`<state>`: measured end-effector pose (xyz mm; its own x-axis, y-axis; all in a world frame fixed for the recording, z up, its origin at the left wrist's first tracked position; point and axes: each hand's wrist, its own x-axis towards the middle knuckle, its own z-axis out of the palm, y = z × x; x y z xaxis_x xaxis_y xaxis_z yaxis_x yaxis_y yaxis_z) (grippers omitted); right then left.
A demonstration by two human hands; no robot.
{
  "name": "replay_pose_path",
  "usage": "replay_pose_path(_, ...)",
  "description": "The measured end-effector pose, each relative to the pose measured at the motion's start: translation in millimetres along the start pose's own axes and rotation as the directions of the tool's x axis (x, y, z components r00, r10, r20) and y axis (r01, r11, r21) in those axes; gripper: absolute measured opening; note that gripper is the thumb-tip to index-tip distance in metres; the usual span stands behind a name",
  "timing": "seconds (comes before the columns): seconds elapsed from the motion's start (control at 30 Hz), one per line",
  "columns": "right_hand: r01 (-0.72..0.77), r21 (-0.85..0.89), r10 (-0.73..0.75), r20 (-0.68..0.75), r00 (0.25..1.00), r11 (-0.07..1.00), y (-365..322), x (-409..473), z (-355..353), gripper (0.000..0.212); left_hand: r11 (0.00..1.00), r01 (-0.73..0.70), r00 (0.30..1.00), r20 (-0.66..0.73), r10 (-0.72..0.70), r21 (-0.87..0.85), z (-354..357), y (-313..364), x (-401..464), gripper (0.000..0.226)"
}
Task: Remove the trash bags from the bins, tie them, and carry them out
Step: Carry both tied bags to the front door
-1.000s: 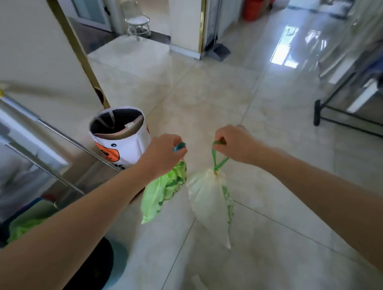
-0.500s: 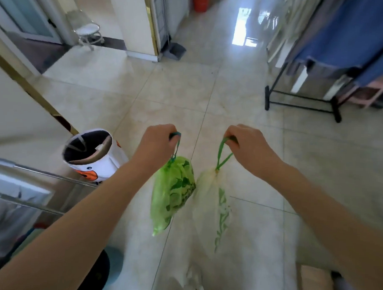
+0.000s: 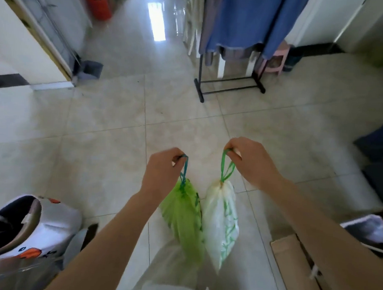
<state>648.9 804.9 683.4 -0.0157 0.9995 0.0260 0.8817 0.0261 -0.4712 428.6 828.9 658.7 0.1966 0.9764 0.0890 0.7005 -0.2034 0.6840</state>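
While hanging, green bag [image 3: 183, 219] in left hand [image 3: 161, 172], white bag [image 3: 221, 220] in right hand [image 3: 253, 160]

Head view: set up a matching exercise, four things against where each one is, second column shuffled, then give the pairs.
Things:
1. green bag
2. white bag
3. white bin
4. clothes rack

Places:
A. standing on the floor ahead, blue cloth hanging on it
B. hanging from the right hand
C. on the floor, lower left
D. hanging from the left hand

Pairs: 1-D, 2-B, 3-C, 4-A
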Motion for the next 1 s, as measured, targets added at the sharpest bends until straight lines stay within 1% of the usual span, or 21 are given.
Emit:
replay_pose_path(0.1,-0.11,-0.058,0.109,-0.019,0.994,0.992,39.4,27.3,-23.5,0.012,0.995,-0.102,0.992,0.076,0.1,0.016,29.7,16.6,54.5,0.011)
replay_pose_path(0.23,-0.282,-0.093,0.277,-0.067,0.959,0.955,94.6,63.7,-54.0,0.012,0.976,-0.215,0.963,0.162,0.215,-0.021,69.2,44.8,128.0,0.011)
replay_pose_path(0.33,-0.334,-0.076,0.331,-0.043,0.943,0.94,138.6,93.6,-75.2,0.015,0.969,-0.24,0.943,0.221,0.247,-0.062,102.3,70.9,177.3,0.009)
replay_pose_path(0.43,-0.398,-0.025,0.395,-0.081,0.915,0.917,181.7,122.9,-99.5,0.016,0.957,-0.281,0.921,0.259,0.29,-0.07,138.6,100.3,227.3,0.008)
replay_pose_path(0.6,-0.452,0.043,0.453,-0.147,0.879,0.891,246.3,174.7,-145.3,0.017,0.939,-0.337,0.892,0.296,0.342,-0.07,204.8,156.9,310.3,0.012)
replay_pose_path(0.7,-0.416,0.083,0.424,-0.159,0.892,0.906,295.1,208.0,-175.7,0.017,0.93,-0.363,0.883,0.294,0.365,-0.066,246.7,193.1,361.2,0.011)
replay_pose_path(0.87,-0.367,0.074,0.374,-0.192,0.907,0.927,381.6,258.3,-230.2,0.016,0.926,-0.364,0.889,0.26,0.377,-0.099,304.5,259.9,439.1,0.01)
replay_pose_path(1.0,-0.395,0.1,0.408,-0.234,0.883,0.913,454.6,297.1,-268.3,0.016,0.919,-0.375,0.884,0.251,0.394,-0.123,352.4,311.3,496.7,0.013)
